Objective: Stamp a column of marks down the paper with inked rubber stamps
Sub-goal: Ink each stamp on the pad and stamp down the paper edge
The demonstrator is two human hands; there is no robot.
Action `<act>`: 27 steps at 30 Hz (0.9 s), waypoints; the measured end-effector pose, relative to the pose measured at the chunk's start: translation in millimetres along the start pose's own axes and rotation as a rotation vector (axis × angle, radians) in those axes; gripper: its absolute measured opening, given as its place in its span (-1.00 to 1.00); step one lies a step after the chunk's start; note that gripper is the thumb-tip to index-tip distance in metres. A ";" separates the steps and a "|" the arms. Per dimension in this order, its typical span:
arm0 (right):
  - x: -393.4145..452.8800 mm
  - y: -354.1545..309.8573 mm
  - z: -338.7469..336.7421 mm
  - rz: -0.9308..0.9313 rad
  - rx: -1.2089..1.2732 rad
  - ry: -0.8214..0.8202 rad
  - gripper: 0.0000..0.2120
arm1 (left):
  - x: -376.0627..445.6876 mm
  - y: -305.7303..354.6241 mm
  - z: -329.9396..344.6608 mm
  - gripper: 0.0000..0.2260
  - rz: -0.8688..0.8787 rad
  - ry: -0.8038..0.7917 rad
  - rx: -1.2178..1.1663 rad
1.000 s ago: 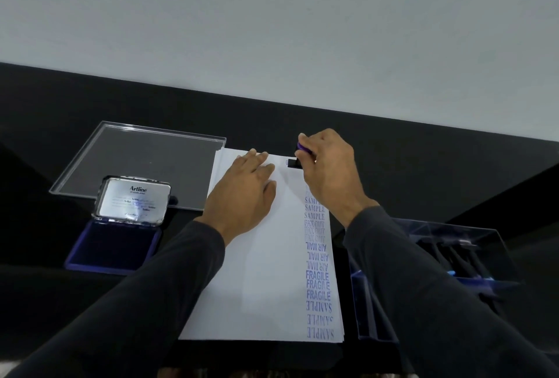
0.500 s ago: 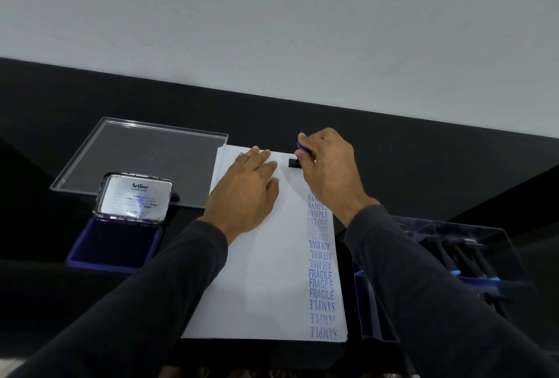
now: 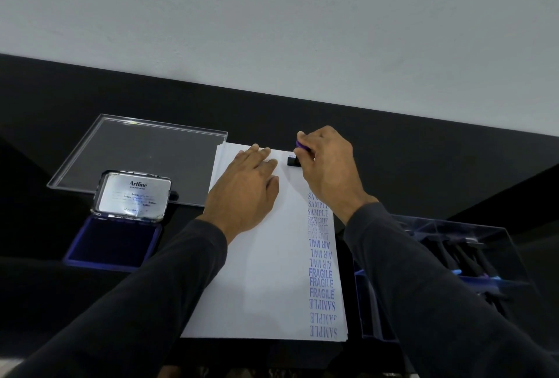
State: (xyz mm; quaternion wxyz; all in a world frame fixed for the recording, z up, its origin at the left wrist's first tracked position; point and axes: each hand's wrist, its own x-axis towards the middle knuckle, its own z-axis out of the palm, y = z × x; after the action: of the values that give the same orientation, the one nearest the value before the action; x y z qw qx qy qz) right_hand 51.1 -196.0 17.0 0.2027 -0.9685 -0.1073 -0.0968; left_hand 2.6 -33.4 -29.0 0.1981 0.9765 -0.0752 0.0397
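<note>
A stack of white paper (image 3: 266, 272) lies on the black table. A column of blue stamped words (image 3: 321, 262) runs down its right side. My left hand (image 3: 246, 190) lies flat on the upper part of the sheet, fingers straight. My right hand (image 3: 328, 166) grips a rubber stamp (image 3: 292, 161) with a purple handle and black base near the paper's top edge, above the column. A faint mark shows just above the stamp's base. Whether the base touches the paper I cannot tell.
An open Artline ink pad (image 3: 113, 241) with its silver lid raised sits at the left. Behind it lies a clear acrylic tray lid (image 3: 136, 148). A clear box (image 3: 465, 262) holding several stamps stands at the right, partly hidden by my right sleeve.
Both hands stay in nearly the same places. The stamp stays near the top of the paper; a faint mark now shows just above its base.
</note>
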 end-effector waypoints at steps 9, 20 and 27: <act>7.4 3.5 5.1 0.032 -0.009 -0.011 -0.69 | -0.1 1.0 -0.4 -0.55 -0.003 0.001 0.002; 8.8 2.9 4.7 0.016 -0.033 -0.018 -0.71 | -0.3 -0.5 0.1 -0.55 0.012 0.005 0.000; 9.4 1.2 2.8 0.025 -0.011 -0.026 -0.71 | -0.2 0.4 -0.1 -0.55 0.000 0.009 -0.004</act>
State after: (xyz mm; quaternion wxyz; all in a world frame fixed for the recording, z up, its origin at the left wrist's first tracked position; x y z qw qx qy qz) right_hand 60.7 -194.4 16.2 0.1972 -0.9721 -0.0973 -0.0821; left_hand 2.3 -33.6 -28.8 0.2002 0.9759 -0.0744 0.0440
